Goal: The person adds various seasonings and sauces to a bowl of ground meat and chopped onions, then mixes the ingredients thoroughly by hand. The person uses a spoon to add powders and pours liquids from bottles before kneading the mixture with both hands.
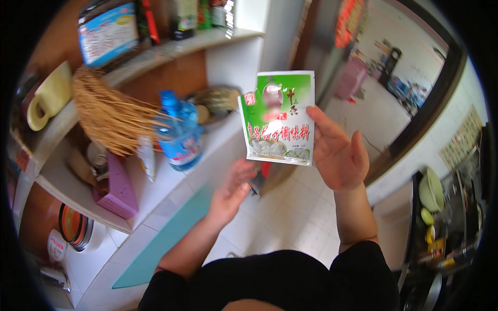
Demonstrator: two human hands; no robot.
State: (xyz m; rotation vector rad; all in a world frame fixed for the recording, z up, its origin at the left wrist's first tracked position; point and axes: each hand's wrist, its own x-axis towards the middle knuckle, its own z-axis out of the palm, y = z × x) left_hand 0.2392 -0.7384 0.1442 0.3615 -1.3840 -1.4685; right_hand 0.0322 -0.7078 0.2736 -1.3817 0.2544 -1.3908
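My right hand (338, 153) holds up a flat green and white seasoning packet (279, 118) by its right edge, thumb behind and fingers at the side. The packet's top edge looks torn. My left hand (232, 192) hovers below and left of the packet, palm up, fingers apart, holding nothing. A small dark and red object (261, 176) shows just past my left fingertips; I cannot tell what it is.
A white tiled shelf unit (155, 186) stands at left with a blue plastic water bottle (179, 136), a straw brush (106, 111), a pink box (120, 185) and a yellow jug (49, 98). A counter with bowls (431, 192) is at right. A doorway (373, 83) opens beyond.
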